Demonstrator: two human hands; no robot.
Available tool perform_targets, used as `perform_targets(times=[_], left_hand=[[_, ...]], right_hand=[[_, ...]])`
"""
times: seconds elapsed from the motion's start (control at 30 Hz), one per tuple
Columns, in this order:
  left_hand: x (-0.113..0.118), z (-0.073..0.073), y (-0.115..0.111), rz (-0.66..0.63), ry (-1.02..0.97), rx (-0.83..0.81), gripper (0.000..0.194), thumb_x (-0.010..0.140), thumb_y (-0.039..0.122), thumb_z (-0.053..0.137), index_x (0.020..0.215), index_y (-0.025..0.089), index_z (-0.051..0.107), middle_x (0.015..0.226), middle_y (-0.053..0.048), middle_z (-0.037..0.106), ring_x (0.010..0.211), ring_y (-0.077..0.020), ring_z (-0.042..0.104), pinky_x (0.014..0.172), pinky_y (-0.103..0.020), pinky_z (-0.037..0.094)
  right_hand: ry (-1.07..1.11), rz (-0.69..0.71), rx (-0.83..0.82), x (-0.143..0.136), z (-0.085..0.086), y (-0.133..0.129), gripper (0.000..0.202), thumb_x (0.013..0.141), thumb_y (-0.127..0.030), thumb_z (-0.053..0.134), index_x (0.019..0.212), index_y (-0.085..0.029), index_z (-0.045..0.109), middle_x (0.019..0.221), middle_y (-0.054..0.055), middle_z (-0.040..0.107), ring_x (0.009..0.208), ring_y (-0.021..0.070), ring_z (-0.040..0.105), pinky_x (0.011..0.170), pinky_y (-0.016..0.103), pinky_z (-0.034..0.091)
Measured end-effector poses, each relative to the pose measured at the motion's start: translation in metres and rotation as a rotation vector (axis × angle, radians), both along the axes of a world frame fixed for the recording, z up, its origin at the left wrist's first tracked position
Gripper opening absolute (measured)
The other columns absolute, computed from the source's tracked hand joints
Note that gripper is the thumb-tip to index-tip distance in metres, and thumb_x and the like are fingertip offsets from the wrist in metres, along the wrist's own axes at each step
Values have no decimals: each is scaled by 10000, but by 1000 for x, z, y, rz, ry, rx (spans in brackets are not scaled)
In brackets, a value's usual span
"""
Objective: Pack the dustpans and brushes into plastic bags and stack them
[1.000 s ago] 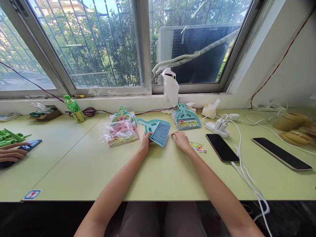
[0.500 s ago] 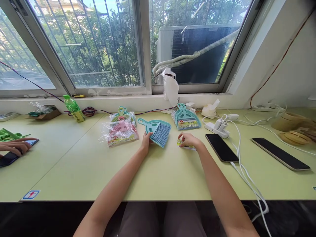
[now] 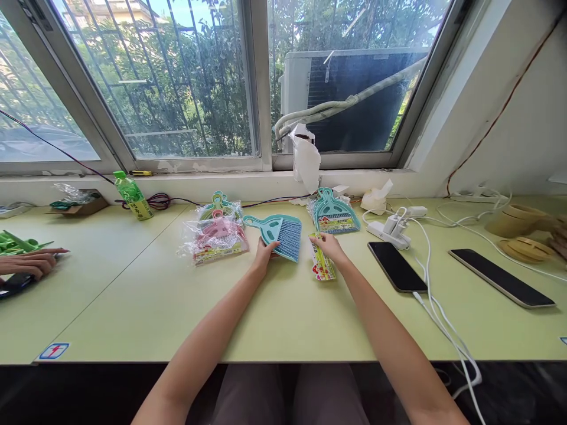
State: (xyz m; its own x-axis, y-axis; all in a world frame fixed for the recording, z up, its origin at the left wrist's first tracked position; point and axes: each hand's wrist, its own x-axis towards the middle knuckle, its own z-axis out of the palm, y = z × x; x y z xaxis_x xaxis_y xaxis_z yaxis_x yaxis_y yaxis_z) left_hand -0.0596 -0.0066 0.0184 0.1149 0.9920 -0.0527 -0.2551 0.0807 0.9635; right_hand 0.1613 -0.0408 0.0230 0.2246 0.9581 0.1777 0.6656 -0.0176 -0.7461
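Note:
My left hand (image 3: 264,255) is closed on a teal hand brush (image 3: 283,235) with blue-grey bristles, its looped handle pointing left; something pinkish shows beneath the bristles. Between the fingers of my right hand (image 3: 330,245) is a yellow-green printed card (image 3: 323,264), tilted above or against the tabletop. Behind that hand lies a teal brush set (image 3: 332,209) in clear wrapping with a printed label. Left of my left hand, more wrapped sets lie together, a pink one (image 3: 221,230) in front and a green and teal one (image 3: 218,203) behind.
A black phone (image 3: 396,265) and a second dark device (image 3: 500,277) lie at right, near a white power strip (image 3: 390,233) with trailing cables. A green bottle (image 3: 133,195) stands at back left. Another person's hand (image 3: 33,264) rests at far left; another hand appears at the far right edge.
My right hand has lifted the card and turned it from flat to steeply angled, shifting left. The brush in my left hand has moved slightly left. The far-left person's hand has moved on the phone.

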Motion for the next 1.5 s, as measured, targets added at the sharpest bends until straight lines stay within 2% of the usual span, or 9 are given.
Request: perform_targets(times=[0.17, 0.27, 0.47, 0.73, 0.9, 1.1, 1.23, 1.37, 1.5], left_hand=[[-2, 1, -1, -16, 51, 27, 592, 602, 216, 760, 1123, 208, 479, 1072, -70, 616, 898, -206, 632, 620, -277, 549], [-1, 0, -2, -57, 87, 48, 650, 575, 243, 804, 1138, 207, 482, 1078, -80, 630, 890, -214, 640, 624, -274, 539], [5, 2, -10, -215, 133, 88, 707, 620, 371, 817, 1209, 226, 454, 1156, -94, 620, 928, -220, 647, 654, -288, 548], [6, 12, -20, -267, 138, 80, 671, 651, 389, 802, 1194, 206, 453, 1149, -106, 622, 963, -248, 643, 738, -348, 560], [5, 12, -18, -320, 162, 114, 772, 570, 240, 817, 1246, 192, 447, 1207, -119, 595, 1081, -289, 589, 803, -380, 548], [5, 4, -13, -338, 142, 126, 755, 555, 199, 801, 1235, 184, 472, 1197, -120, 606, 1105, -292, 575, 838, -382, 538], [3, 1, -8, -319, 115, 102, 737, 589, 195, 774, 1252, 204, 452, 1184, -119, 621, 1016, -281, 624, 699, -331, 558], [1, -5, -1, -256, 73, 61, 681, 584, 203, 769, 1202, 201, 485, 1094, -112, 658, 927, -259, 657, 658, -314, 556], [-1, -9, 5, -216, 24, 46, 645, 575, 209, 762, 1163, 206, 498, 1038, -83, 674, 850, -231, 673, 650, -307, 560]], right_hand=[[500, 125, -86, -19, 8, -3, 378, 739, -552, 557, 763, -176, 600, 756, 33, 657, 654, 151, 579, 590, 252, 422], [662, 196, -152, -31, 10, -5, 305, 709, -457, 616, 845, -185, 631, 764, 21, 657, 649, 141, 582, 583, 245, 435], [930, 133, 19, -39, -1, 1, 313, 587, -247, 701, 892, -201, 648, 831, 31, 673, 789, 172, 625, 706, 286, 501], [789, -134, 320, -33, -23, 14, 269, 629, -301, 636, 872, -187, 624, 964, 85, 664, 925, 215, 615, 792, 340, 498], [556, -223, 454, -39, -16, 6, 229, 714, -311, 541, 903, -191, 587, 951, 82, 658, 854, 202, 610, 794, 348, 473], [457, -189, 568, -43, -4, -1, 239, 763, -322, 524, 963, -193, 547, 1014, 96, 635, 908, 197, 593, 802, 332, 462], [535, -173, 537, -44, -2, -1, 295, 752, -355, 562, 1001, -200, 528, 1019, 88, 623, 894, 188, 586, 761, 312, 467], [707, -75, 406, -45, -1, 0, 428, 709, -403, 623, 1074, -218, 498, 898, 44, 651, 735, 165, 579, 616, 276, 458], [752, 70, 268, -46, 1, 1, 439, 647, -476, 694, 965, -193, 585, 848, 53, 686, 725, 180, 603, 586, 271, 461]])
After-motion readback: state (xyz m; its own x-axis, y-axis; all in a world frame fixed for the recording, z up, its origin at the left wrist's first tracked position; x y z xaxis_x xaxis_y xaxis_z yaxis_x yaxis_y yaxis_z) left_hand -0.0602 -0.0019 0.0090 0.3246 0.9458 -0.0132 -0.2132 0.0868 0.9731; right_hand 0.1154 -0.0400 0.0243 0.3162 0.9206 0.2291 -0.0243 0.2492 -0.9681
